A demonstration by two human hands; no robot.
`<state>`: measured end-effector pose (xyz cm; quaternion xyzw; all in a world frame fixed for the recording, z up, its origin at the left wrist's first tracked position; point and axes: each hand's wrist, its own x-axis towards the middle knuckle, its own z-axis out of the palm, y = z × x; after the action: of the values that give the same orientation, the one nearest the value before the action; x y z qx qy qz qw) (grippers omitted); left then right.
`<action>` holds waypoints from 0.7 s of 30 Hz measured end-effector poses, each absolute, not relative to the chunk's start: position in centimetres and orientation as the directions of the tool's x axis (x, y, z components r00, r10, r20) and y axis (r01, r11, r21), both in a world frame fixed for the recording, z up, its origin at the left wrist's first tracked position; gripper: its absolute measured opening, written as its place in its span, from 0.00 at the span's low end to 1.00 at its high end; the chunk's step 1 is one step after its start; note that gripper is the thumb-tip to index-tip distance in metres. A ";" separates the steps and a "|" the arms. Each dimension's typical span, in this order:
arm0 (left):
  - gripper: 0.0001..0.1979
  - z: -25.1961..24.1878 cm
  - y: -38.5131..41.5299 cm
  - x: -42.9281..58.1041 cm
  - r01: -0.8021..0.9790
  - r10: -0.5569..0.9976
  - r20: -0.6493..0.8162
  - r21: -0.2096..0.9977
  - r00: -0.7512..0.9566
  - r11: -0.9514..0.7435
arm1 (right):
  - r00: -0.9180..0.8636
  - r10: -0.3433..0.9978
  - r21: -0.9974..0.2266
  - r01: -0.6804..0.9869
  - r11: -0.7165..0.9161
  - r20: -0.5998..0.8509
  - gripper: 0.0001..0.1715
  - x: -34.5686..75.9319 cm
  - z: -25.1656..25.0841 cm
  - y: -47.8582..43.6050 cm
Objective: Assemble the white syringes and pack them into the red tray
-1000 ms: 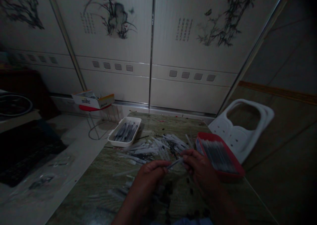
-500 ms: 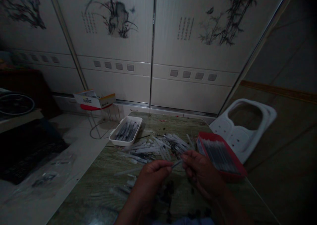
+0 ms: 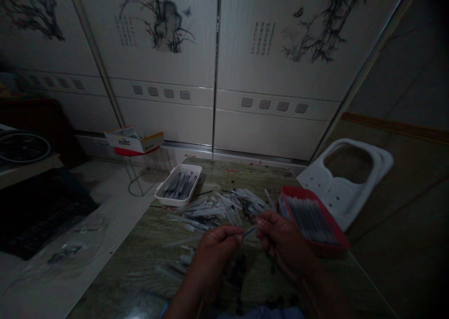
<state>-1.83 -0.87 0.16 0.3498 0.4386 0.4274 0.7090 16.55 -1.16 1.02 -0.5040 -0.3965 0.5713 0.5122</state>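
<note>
Between my two hands is a thin, dark pen (image 3: 249,231), pinched at one end by my left hand (image 3: 220,246) and at the other by my right hand (image 3: 277,235). Only its middle shows; the fingers cover both ends. Just beyond the hands lies a loose heap of pale pen barrels (image 3: 224,206), some with dark parts. More barrels (image 3: 173,268) are spread left of my left forearm, blurred in the dim light. Small black pieces, perhaps caps (image 3: 236,272), lie beneath and between my wrists.
A white tray of pens (image 3: 158,198) stands at the table's far left. A red bin (image 3: 342,237) packed with pens is at the right, beside a white folding chair (image 3: 380,162). A printed carton (image 3: 131,143) rests on a red stool (image 3: 122,152) beyond the wooden-topped table (image 3: 122,258).
Both hands stay almost in place, still pinching the pen; my right hand sits very slightly closer to the left. The heap and containers look the same.
</note>
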 end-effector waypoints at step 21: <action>0.14 0.4 -1.1 -1.8 -0.319 0.912 -0.325 0.862 0.250 0.394 | 0.033 0.983 -0.963 -0.205 -0.172 -0.182 0.20 16.0 1.4 -1.5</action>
<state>-1.82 -1.13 0.43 0.3414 0.4341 0.4316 0.7132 16.02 -1.46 1.44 -0.5021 -0.3870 0.5779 0.5140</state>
